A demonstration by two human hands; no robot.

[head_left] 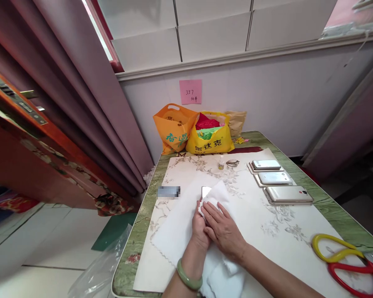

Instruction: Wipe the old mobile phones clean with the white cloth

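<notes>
My left hand point(199, 229) is closed round a smartphone point(206, 191), holding it just above the table. Only the phone's top end shows; a white cloth point(220, 193) covers the rest. From above, my right hand point(225, 232) presses the cloth onto the phone with its fingers bent over it. The cloth's lower folds hang between my forearms. Beneath both hands lies a second white cloth point(170, 236) with a scalloped edge. A pixelated flat object point(168, 192) rests left of my hands. Beyond them stand a small clear bottle point(221, 163) and a pair of glasses point(233, 163).
Several phones point(288, 193) lie in stacks on the right of the table. Large scissors point(351, 263) with yellow and red handles lie at the near right. An orange bag point(175, 130) and a yellow bag point(209, 140) stand against the wall. Plastic film point(101, 269) hangs by the left edge.
</notes>
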